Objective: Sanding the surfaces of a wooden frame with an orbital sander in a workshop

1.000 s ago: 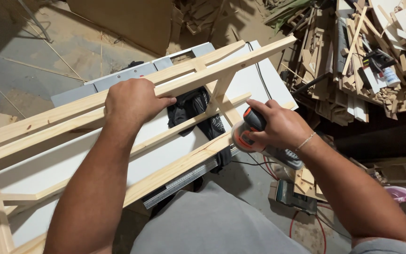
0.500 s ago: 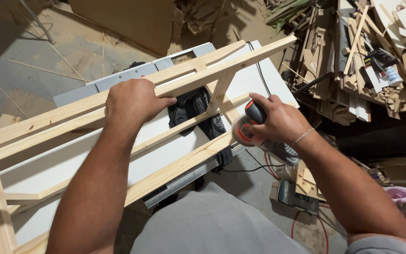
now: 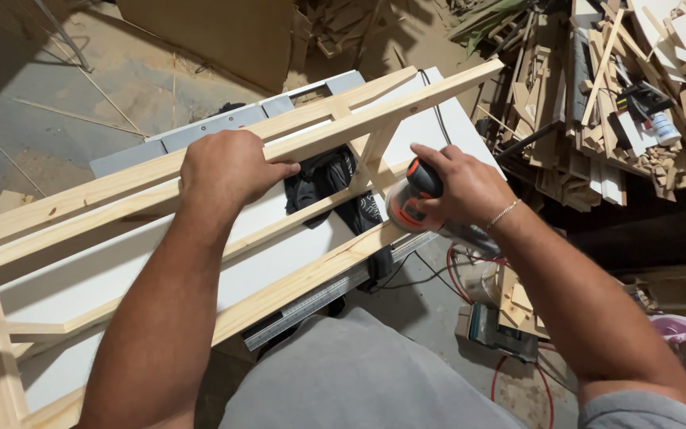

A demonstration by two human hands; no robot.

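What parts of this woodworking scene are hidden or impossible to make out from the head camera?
- Sander: the right hand covers most of its body, and its pad face is turned out of sight.
- Wooden frame: cut off by the left picture edge.
- Left hand: its fingertips curl behind the rail.
- Scrap wood pile: single pieces are too small and jumbled.
- Black cloth: partly behind the rails.

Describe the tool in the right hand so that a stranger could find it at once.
Start from the long pale wooden frame lying across the white table. At its near rail, the right hand presses a small sander against the wood. It is the only orange and black thing there, round and squat, unlike the black cloth beside it.
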